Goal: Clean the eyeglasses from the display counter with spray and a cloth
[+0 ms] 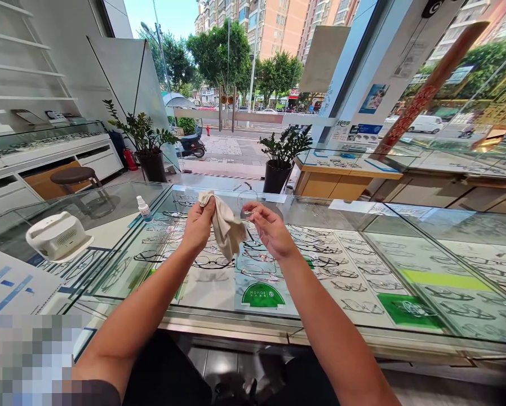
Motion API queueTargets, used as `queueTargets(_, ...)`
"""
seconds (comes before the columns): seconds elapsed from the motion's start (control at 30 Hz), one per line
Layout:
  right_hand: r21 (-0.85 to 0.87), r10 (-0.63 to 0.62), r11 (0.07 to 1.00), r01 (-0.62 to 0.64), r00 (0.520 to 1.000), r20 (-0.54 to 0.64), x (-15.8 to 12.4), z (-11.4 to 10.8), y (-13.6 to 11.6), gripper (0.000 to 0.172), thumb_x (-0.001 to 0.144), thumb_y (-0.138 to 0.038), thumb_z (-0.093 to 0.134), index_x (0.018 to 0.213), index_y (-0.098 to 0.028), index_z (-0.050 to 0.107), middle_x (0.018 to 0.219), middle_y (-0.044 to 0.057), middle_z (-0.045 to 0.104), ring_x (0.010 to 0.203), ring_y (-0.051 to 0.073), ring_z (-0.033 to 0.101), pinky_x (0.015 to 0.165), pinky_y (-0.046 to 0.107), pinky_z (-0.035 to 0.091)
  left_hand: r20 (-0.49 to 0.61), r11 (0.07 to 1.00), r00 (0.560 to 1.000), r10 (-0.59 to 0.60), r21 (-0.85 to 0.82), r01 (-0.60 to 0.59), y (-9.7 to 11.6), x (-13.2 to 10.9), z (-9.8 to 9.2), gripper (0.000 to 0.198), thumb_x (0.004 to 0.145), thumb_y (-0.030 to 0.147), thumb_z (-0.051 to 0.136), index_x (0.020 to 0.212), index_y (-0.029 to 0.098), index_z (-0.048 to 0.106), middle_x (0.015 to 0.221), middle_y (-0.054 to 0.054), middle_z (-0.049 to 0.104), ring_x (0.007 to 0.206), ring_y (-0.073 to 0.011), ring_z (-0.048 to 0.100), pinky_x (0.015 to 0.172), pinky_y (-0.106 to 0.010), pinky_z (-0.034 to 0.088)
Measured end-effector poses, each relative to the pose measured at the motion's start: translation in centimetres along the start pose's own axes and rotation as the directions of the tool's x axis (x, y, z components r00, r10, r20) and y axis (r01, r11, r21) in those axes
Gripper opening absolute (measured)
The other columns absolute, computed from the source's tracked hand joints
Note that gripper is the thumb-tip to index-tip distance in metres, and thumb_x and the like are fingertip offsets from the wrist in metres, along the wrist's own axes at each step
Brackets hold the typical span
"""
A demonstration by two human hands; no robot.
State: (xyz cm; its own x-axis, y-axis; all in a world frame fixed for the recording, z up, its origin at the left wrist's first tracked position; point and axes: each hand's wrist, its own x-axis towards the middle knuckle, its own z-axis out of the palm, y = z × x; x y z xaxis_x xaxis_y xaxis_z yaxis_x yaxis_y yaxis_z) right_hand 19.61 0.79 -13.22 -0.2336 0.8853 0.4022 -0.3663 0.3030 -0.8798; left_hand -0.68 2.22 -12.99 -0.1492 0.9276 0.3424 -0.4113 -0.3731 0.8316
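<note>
Above the glass display case [219,316], my left hand [199,224] is closed on a beige cloth [227,228] that hangs down from its fingers. Just to the right, my right hand [272,230] pinches a pair of thin-framed glasses [248,197] near the lens area. One dark temple of the glasses shows below the fingers, and the frame is partly hidden. The cloth and my right hand are close together with a small gap. Under the glass lie rows of eyeglasses [213,263] and a green card [263,295].
A small spray bottle [143,209] and a white device [59,237] stand on the counter at the left. A white printed sheet [12,282] lies nearer. Beyond the case are potted plants [277,172] and a stool [72,175].
</note>
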Motion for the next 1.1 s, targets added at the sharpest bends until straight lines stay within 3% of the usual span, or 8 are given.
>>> queueTargets(0.1,0.026,-0.029,0.999,0.03,0.998,-0.059,0.2,-0.5,-0.3,0.036,0.085,-0.057,0.088,0.079,-0.026,0.071,0.122,0.005,0.071,0.129,0.025,0.061,0.115,0.04,0.046,-0.041,0.995,0.996,-0.082,-0.055,0.08,0.5,-0.3,0.0,0.054,0.067,0.061,0.094,0.088,0.018,0.069,0.074,0.003,0.065,0.064,-0.0105,0.06,0.059,-0.022,0.049)
queueTargets(0.27,0.073,-0.019,0.997,0.025,0.996,-0.081,0.4,-0.8,-0.1,0.035,0.084,-0.056,0.09,0.082,-0.027,0.071,0.114,0.003,0.074,0.123,0.023,0.067,0.115,0.04,0.048,0.137,0.949,0.947,-0.289,-0.091,0.303,1.8,-1.1,0.5,0.06,0.073,0.076,0.076,0.089,0.018,0.069,0.065,-0.001,0.064,0.064,-0.0221,0.07,0.057,-0.032,0.056)
queueTargets(0.53,0.08,-0.015,0.997,0.019,0.998,-0.054,0.2,-0.7,-0.4,0.034,0.084,-0.056,0.09,0.083,-0.028,0.071,0.1,0.002,0.076,0.112,0.022,0.071,0.114,0.04,0.05,0.126,0.94,0.932,-0.34,0.057,0.335,2.2,-1.2,0.4,0.032,0.06,0.046,0.07,0.071,0.018,0.059,0.057,-0.002,0.06,0.046,-0.0138,0.053,0.043,-0.025,0.04)
queueTargets(0.7,0.105,-0.016,0.994,0.018,1.0,-0.019,0.1,-0.5,-0.5,0.032,0.086,-0.055,0.089,0.085,-0.029,0.072,0.094,0.001,0.077,0.108,0.023,0.071,0.112,0.042,0.051,0.354,0.97,0.903,-0.245,0.086,0.229,2.3,-1.1,0.4,0.029,0.059,0.029,0.069,0.076,0.022,0.046,0.066,0.0,0.065,0.047,-0.0124,0.054,0.042,-0.021,0.031)
queueTargets(0.8,0.087,-0.024,0.996,0.023,1.0,0.008,0.1,-0.4,-0.8,0.032,0.087,-0.055,0.087,0.085,-0.029,0.07,0.089,0.001,0.075,0.104,0.024,0.07,0.111,0.044,0.05,0.319,0.987,0.94,-0.118,0.138,0.077,1.9,-1.1,0.3,0.03,0.065,0.021,0.066,0.09,0.024,0.051,0.069,0.006,0.06,0.049,-0.0101,0.048,0.047,-0.021,0.033)
queueTargets(0.87,0.055,-0.026,0.998,0.023,0.999,0.039,0.0,-0.4,-0.9,0.031,0.091,-0.054,0.085,0.085,-0.028,0.069,0.088,0.002,0.074,0.102,0.024,0.069,0.109,0.043,0.05,0.29,0.958,0.955,0.057,0.252,-0.133,1.6,-1.2,0.1,0.025,0.075,0.023,0.065,0.098,0.023,0.058,0.073,0.005,0.059,0.055,-0.0108,0.047,0.053,-0.023,0.037)
queueTargets(0.97,-0.01,-0.028,1.0,0.029,0.996,0.083,0.0,-0.5,-1.2,0.032,0.094,-0.054,0.08,0.084,-0.026,0.069,0.086,0.002,0.071,0.096,0.023,0.067,0.103,0.042,0.05,0.354,0.757,0.894,0.274,0.494,-0.428,1.5,-1.4,-0.4,0.033,0.086,0.033,0.072,0.116,0.021,0.068,0.079,0.002,0.06,0.062,-0.0123,0.05,0.062,-0.026,0.039)
queueTargets(1.1,-0.056,-0.031,0.998,0.039,0.991,0.131,0.0,-0.8,-1.3,0.032,0.097,-0.052,0.076,0.083,-0.025,0.068,0.081,0.001,0.068,0.087,0.022,0.064,0.096,0.039,0.05,0.441,0.527,0.834,0.332,0.647,-0.551,1.7,-1.3,-0.6,0.075,0.084,0.048,0.086,0.15,0.021,0.061,0.086,0.0,0.067,0.068,-0.0154,0.054,0.071,-0.029,0.043)
